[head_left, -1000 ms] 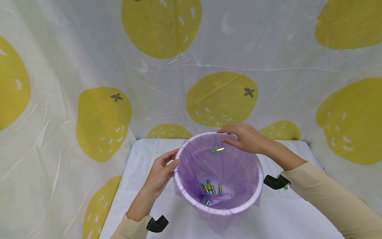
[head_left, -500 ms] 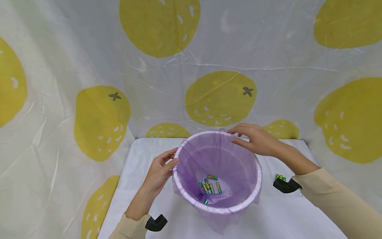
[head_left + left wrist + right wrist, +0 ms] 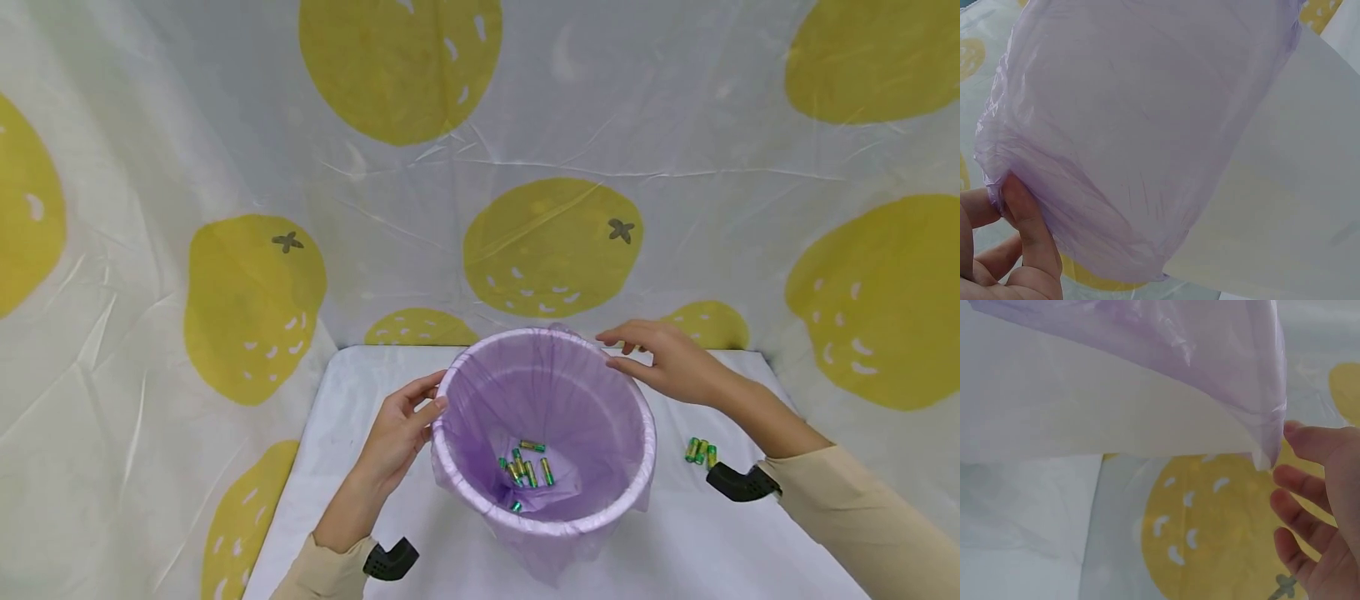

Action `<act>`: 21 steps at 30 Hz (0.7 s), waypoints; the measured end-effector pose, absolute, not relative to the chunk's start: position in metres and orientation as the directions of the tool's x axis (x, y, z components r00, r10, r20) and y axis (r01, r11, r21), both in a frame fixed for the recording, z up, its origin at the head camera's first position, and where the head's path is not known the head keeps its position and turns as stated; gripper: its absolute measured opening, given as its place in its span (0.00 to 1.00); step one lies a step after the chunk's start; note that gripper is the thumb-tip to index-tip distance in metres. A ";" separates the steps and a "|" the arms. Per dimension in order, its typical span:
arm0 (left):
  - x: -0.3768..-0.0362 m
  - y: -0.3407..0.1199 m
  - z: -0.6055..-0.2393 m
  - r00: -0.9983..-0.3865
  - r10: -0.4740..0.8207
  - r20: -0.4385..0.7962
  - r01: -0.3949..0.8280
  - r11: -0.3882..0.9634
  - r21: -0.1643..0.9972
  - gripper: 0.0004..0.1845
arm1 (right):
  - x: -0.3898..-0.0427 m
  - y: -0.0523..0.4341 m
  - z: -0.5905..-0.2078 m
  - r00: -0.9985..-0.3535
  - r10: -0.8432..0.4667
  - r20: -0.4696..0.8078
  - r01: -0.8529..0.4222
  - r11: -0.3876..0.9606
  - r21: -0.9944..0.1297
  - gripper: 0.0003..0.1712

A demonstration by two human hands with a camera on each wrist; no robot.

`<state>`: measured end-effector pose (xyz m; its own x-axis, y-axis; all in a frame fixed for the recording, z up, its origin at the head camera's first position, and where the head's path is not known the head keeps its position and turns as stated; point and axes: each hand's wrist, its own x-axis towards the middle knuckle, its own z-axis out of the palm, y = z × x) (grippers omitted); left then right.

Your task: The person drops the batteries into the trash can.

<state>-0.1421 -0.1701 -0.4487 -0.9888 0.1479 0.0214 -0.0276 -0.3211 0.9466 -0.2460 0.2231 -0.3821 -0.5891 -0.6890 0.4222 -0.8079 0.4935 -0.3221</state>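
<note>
Pinching the bag-covered rim of a bin between thumb and fingers, the left hand steadies its left side; the right hand is loosely spread near the far right of that rim, holding nothing, and whether its thumb touches the purple bag cannot be told, even from the right wrist view; green-and-gold batteries lie inside at the bottom of the lined bin, and three more batteries lie together on the white tabletop; only the head view shows any of these; the left wrist view shows instead the bin's pale outer wall below the bag's hanging edge; inside, the batteries crowd and overlap, which makes them hard to count, and one toward the front shows only in part; the right forearm is cut off by the frame
</note>
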 end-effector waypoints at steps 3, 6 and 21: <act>-0.142 -0.170 -0.448 -0.989 0.145 0.017 -0.031 -0.321 0.947 0.26 | -0.244 0.229 -0.384 -0.606 -0.673 0.424 -0.796 0.514 -0.321 0.23; -0.141 -0.170 -0.448 -0.990 0.143 0.016 -0.031 -0.320 0.947 0.26 | -0.243 0.236 -0.387 -0.610 -0.658 0.442 -0.792 0.516 -0.325 0.25; -0.141 -0.169 -0.448 -0.989 0.144 0.012 -0.037 -0.333 0.942 0.26 | -0.238 0.283 -0.417 -0.705 -0.536 0.464 -0.701 0.627 -0.341 0.23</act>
<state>-0.1405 -0.1692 -0.4477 -0.9895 0.1442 0.0118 -0.0373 -0.3329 0.9422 -0.2384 0.2828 -0.4174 -0.7054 -0.5361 0.4637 -0.7006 0.6266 -0.3414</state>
